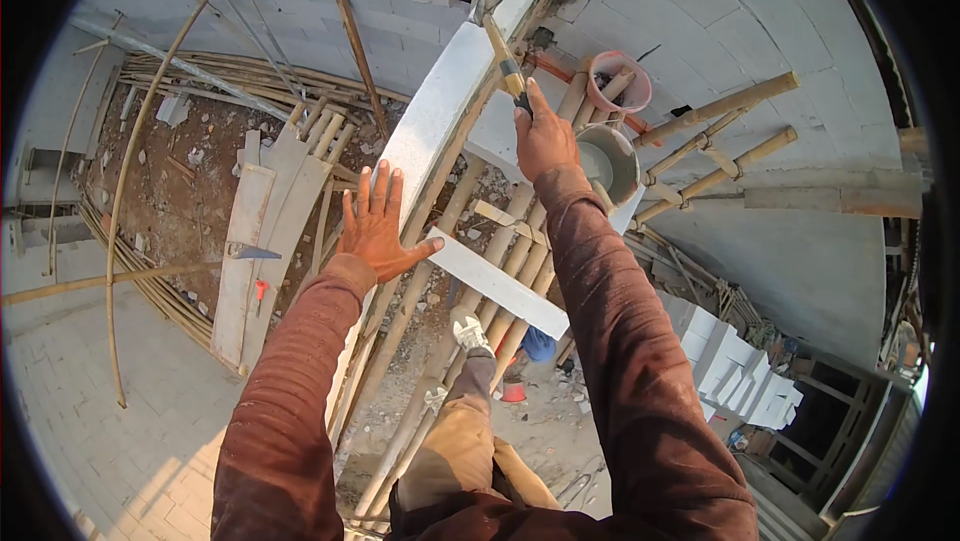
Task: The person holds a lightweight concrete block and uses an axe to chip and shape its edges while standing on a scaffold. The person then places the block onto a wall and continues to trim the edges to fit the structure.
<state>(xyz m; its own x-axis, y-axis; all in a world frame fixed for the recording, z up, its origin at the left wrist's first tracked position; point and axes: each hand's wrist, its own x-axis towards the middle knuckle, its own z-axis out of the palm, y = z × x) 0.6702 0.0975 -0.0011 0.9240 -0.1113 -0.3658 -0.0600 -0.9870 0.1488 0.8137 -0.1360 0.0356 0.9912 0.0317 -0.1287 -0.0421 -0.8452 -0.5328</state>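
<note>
My right hand [548, 139] is closed round the dark grip of a hatchet-like tool [505, 56]. Its handle is pale yellow, and its flat metal head lies over the top of a low wall of white blocks [437, 106]. My left hand [374, 221] presses on the nearer part of this wall top, fingers spread, holding nothing. By its thumb is one end of a long, thin white block strip [500, 284], which lies across bamboo poles. A grey bucket of wet mortar [607, 163] stands just right of my right hand.
Behind the mortar bucket is a pinkish bucket [620, 81]. Bamboo poles [515, 261] form the scaffold under my feet. Boards with a handsaw [250, 252] lie at left above rubble ground. White blocks [735, 366] are stacked lower right. Block walls stand all round.
</note>
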